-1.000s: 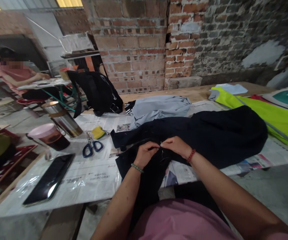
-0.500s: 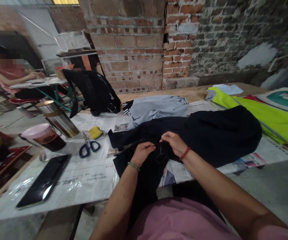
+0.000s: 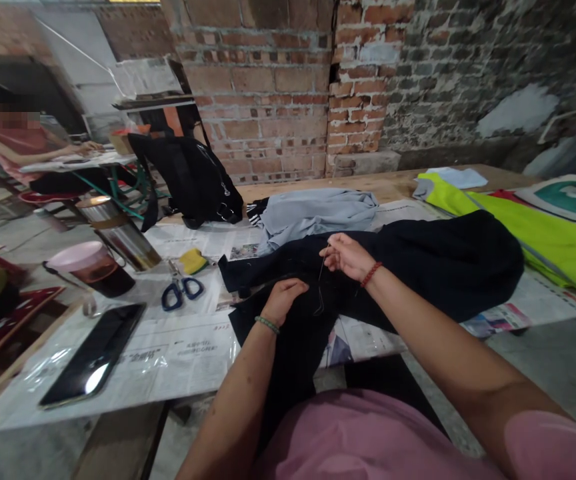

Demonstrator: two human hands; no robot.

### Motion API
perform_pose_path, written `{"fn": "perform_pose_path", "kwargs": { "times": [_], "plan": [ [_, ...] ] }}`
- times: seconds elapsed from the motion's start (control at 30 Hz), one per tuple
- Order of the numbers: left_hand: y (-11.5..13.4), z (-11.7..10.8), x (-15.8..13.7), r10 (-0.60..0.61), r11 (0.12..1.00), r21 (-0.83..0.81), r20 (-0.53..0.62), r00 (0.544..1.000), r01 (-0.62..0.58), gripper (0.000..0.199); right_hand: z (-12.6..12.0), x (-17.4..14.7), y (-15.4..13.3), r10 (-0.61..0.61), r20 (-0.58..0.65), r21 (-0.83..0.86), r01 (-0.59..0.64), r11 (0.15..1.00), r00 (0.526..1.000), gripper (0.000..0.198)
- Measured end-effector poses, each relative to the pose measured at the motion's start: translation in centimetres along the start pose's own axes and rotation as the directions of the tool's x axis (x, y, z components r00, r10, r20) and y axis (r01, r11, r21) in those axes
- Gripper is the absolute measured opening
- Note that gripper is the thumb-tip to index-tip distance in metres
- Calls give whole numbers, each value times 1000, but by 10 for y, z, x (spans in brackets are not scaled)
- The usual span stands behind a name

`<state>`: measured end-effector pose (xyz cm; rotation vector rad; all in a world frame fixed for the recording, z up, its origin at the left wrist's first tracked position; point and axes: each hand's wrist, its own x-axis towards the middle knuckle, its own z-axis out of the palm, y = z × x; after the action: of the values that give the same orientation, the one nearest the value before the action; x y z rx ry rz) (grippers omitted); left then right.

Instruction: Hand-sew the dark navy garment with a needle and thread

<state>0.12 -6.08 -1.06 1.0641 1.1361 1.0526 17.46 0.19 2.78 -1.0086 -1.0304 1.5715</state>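
Dark navy cloth [image 3: 433,267] lies bunched across the table in front of me, and a black part of it hangs over the front edge toward my lap. My left hand [image 3: 284,300] is closed in a pinch on the black fabric. Raised a little above the cloth, my right hand [image 3: 351,258] has its fingertips pressed together on a thin, pale thread [image 3: 321,277]. The thread runs down from those fingers and loops on the black fabric. A needle, if there is one, is too small to make out.
Blue-handled scissors [image 3: 182,293], a yellow-green sponge-like piece [image 3: 193,261], a phone [image 3: 93,353], a lidded cup [image 3: 93,267] and a steel flask [image 3: 121,230] stand left. Behind are a black bag [image 3: 188,180] and grey-blue cloth [image 3: 321,217]; right, a neon vest [image 3: 533,233] and iron [image 3: 568,198].
My right hand has lifted up and away from my left hand, drawing the thread into a longer stretch. The left hand has stayed at nearly the same place on the cloth.
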Motion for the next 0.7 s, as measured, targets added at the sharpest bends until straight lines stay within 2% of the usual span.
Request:
{"fn": "perform_pose_path", "kwargs": {
  "times": [0.2, 0.33, 0.5, 0.7],
  "plan": [
    [-2, 0, 1, 6, 1000, -19, -21, 1000, -7, 13, -3, 19, -28, 33, 105, 74, -41, 996, 994, 10],
    [-4, -1, 3, 3, 1000, -20, -44, 999, -4, 12, -5, 30, -47, -41, 108, 136, 26, 990, 993, 14],
    [-5, 0, 5, -13, 999, -41, -67, 998, 10, 9, -8, 41, -65, -180, 34, 169, 171, 971, 983, 15],
    [-2, 1, 3, -34, 998, -53, -36, 999, 33, 9, -14, 47, -79, -295, -92, 168, 307, 937, 951, 17]
  ]
}}
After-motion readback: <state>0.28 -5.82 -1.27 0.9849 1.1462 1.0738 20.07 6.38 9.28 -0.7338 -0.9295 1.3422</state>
